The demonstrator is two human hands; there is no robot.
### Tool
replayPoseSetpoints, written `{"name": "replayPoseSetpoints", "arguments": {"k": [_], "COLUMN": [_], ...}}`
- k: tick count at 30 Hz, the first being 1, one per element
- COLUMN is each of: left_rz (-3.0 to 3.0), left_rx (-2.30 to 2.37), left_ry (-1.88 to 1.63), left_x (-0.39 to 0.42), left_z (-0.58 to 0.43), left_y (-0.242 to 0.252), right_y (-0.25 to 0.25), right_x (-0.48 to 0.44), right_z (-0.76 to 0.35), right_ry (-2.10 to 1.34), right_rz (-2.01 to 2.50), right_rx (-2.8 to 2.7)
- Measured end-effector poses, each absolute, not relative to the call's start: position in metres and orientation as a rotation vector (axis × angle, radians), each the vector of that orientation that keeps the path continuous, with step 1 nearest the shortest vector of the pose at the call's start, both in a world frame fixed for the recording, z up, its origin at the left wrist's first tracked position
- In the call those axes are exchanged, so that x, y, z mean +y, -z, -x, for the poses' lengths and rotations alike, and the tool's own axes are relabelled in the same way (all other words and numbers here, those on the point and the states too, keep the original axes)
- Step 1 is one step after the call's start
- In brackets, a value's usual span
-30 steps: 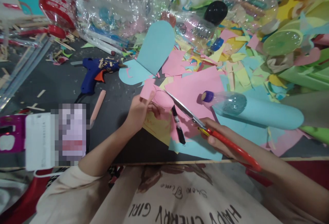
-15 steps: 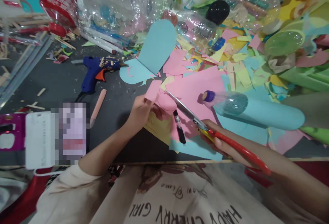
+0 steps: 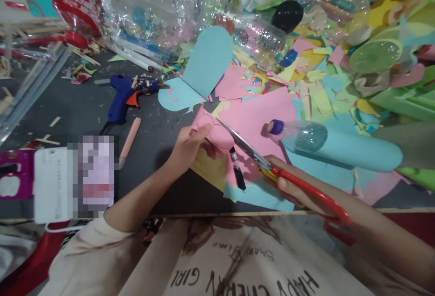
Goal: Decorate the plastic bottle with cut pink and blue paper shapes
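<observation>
My left hand [image 3: 190,144] pinches a small piece of pink paper [image 3: 220,136], its thumb on top. A curved line is drawn on that piece, and its right end is rounded. Red-handled scissors [image 3: 251,151] are in my right hand [image 3: 288,187], their blades pointing up and left with the tips at the pink piece's upper edge. Something yellow shows under the fingers of that hand. Below the blades lies a black pen-like stick [image 3: 238,169]. A larger pink sheet [image 3: 251,110] and a yellow sheet [image 3: 210,169] lie beneath.
A blue glue gun [image 3: 122,94] lies at the left, near rounded light-blue paper pieces [image 3: 210,60]. A bottle with a purple cap [image 3: 278,127] lies on its side at the right. Paper scraps [image 3: 319,92] and clear plastic bottles [image 3: 152,10] crowd the back.
The pink piece has turned in my left hand, so its drawn line shows and my thumb now lies over it. The scissors have shifted slightly.
</observation>
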State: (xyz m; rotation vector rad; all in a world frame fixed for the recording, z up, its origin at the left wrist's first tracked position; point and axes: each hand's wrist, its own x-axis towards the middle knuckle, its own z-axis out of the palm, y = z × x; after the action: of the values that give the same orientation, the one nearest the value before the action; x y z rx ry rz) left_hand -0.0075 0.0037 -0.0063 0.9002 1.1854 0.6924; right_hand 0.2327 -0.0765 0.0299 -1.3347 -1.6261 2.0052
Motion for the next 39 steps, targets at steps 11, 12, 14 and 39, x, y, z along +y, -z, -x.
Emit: {"name": "replayPoseSetpoints", "arguments": {"k": [11,12,14,39], "left_rz": [-0.784,-0.771,-0.757,-0.854], "left_rx": [1.177,1.171,1.169,1.22], "left_ry": [-0.718,-0.738,-0.762,-0.851], "left_x": [0.006,0.007,0.007,0.008], "left_z": [0.008,0.008,0.008,0.011], "left_y": [0.006,0.007,0.009,0.011], "right_y": [-0.039,-0.04,-0.039,-0.035], "right_x": [-0.073,-0.073,-0.074,-0.074], "right_z": [-0.226,-0.225,-0.225,-0.23], "right_ry": [-1.952,-1.941,-1.961,-1.982], "right_rz": [1.502,1.527,1.539,1.38], "right_rx": [-1.615,-1.603,-1.599,-1.723]}}
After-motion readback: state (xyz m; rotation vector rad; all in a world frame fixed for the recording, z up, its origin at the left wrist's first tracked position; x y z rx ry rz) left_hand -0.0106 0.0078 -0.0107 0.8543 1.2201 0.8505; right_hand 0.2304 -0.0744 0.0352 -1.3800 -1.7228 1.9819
